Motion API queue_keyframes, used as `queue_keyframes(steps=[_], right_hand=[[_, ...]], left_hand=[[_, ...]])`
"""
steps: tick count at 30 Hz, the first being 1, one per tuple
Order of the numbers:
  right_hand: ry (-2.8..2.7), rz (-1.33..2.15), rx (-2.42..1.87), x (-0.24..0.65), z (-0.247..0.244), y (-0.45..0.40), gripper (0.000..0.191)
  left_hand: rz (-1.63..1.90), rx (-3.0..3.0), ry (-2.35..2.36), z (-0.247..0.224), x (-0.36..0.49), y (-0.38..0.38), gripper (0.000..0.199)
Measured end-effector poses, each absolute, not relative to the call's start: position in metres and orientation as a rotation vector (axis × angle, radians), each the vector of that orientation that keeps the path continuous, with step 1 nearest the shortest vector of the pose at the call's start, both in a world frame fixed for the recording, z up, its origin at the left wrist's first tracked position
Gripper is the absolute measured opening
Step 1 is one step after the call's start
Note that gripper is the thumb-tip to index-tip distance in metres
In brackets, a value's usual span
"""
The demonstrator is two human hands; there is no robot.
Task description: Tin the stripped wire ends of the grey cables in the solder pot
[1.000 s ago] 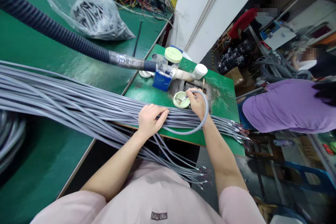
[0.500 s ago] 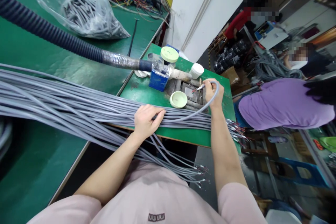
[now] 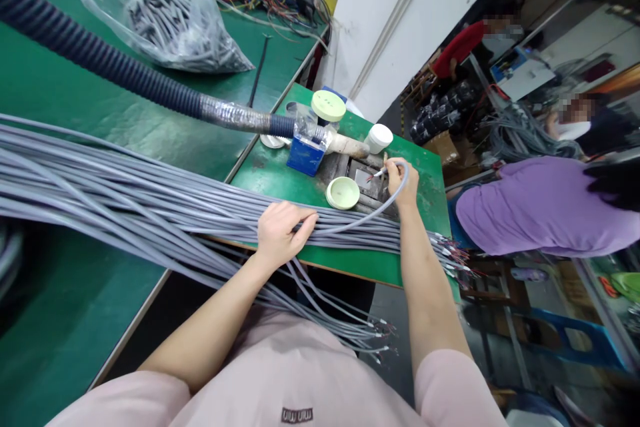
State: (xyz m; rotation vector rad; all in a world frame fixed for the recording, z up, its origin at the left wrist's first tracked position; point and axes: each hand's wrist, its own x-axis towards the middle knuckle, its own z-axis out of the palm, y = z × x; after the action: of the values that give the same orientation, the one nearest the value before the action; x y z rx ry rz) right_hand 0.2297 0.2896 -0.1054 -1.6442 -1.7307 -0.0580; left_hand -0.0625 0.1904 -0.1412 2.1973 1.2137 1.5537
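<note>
My right hand (image 3: 403, 183) pinches a grey cable (image 3: 384, 211) close to its stripped end. The cable bends in a loop out of the hand and back to the bundle. Its thin coloured wire tips (image 3: 371, 178) point left, over a square shiny surface that looks like a solder pot (image 3: 363, 179); I cannot tell whether they touch it. My left hand (image 3: 286, 232) lies over the long bundle of grey cables (image 3: 150, 190), fingers curled around part of it, thumb pointing right. A pale green shallow cup (image 3: 343, 193) sits just left of the pot.
A ribbed hose (image 3: 165, 90) runs to a nozzle beside a blue block (image 3: 305, 155). A white cup (image 3: 379, 138) and a green-lidded jar (image 3: 329, 105) stand behind. A bag of grey pieces (image 3: 175, 27) lies on the left table. A person in purple (image 3: 540, 207) is at right.
My right hand has shifted slightly left and down, and the cable's loop sits lower. My left hand stays on the bundle. The view has shifted slightly.
</note>
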Motion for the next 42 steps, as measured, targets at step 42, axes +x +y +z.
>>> queue_keyframes(steps=[42], right_hand=[[-1.704, 0.323, -1.305, 0.166, -0.101, 0.044, 0.040]], left_hand=[[0.845, 0.953, 0.472, -0.121, 0.017, 0.126, 0.029]])
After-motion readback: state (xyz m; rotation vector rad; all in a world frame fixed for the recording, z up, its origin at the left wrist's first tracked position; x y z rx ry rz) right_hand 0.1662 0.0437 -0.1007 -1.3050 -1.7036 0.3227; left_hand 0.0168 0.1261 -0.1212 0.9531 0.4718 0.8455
